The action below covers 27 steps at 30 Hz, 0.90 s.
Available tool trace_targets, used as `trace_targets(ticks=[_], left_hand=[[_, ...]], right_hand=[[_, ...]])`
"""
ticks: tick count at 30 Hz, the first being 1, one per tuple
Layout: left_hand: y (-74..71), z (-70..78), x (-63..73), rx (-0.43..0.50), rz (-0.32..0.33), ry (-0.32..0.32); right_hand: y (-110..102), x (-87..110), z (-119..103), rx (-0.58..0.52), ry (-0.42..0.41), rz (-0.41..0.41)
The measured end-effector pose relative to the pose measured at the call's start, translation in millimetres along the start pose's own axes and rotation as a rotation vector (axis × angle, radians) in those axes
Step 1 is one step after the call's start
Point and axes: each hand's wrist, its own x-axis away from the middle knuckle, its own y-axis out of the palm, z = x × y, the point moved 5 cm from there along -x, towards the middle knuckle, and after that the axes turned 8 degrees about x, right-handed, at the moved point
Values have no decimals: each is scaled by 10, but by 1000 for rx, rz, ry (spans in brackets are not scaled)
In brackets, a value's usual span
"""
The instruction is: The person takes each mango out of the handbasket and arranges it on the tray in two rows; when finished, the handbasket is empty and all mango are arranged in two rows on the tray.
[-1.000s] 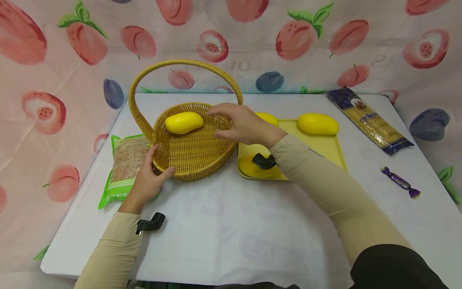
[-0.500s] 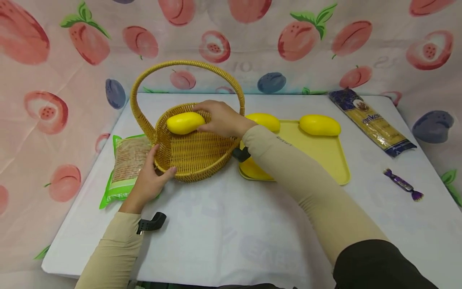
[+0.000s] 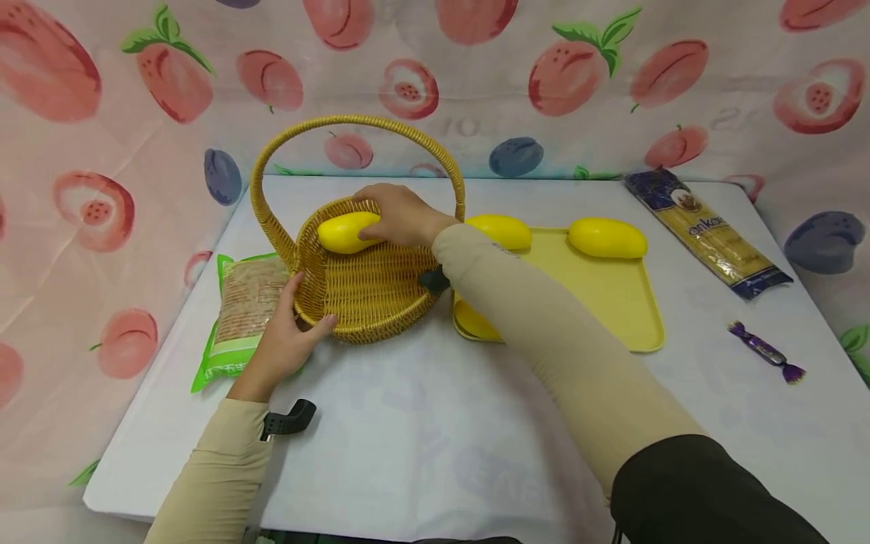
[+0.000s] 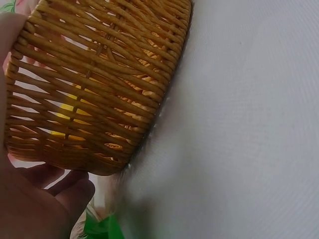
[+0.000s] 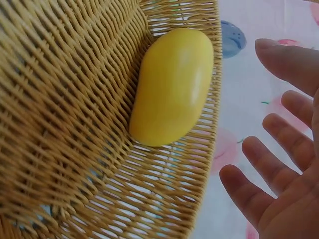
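A woven basket (image 3: 367, 302) with a tall arched handle stands at the left of the table, one yellow mango (image 3: 343, 233) lying inside toward its back left. My left hand (image 3: 288, 340) holds the basket's near-left side, thumb over the rim and fingers around the outer wall. In the left wrist view the fingertips (image 4: 75, 191) touch the weave. My right hand (image 3: 401, 215) is over the basket, just right of the mango. The right wrist view shows its fingers (image 5: 269, 164) spread and apart from the mango.
A yellow tray (image 3: 598, 295) to the basket's right bears several mangoes (image 3: 607, 237), one mostly behind my right sleeve. A green-edged bag (image 3: 248, 306) lies left of the basket. Farther right are a pasta packet (image 3: 707, 230) and a purple-wrapped candy (image 3: 766, 352).
My right hand has moved left over the basket, from near its right rim to beside the mango. My left hand keeps its hold on the basket.
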Motion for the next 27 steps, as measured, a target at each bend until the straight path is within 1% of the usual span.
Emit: trace_targets(ticks=[7, 11, 16, 20, 27], left_hand=[[-5, -10, -10, -19, 10, -7], [-4, -15, -16, -17, 16, -13], [-2, -28, -26, -19, 18, -4], [-4, -32, -19, -32, 23, -6], [1, -28, -12, -53, 26, -29]], right_hand=[[129, -91, 27, -52, 47, -57], [189, -138, 28, -29, 41, -57], [261, -205, 6, -20, 29, -57], [313, -262, -8, 4, 34, -73], [379, -315, -19, 40, 33, -114]])
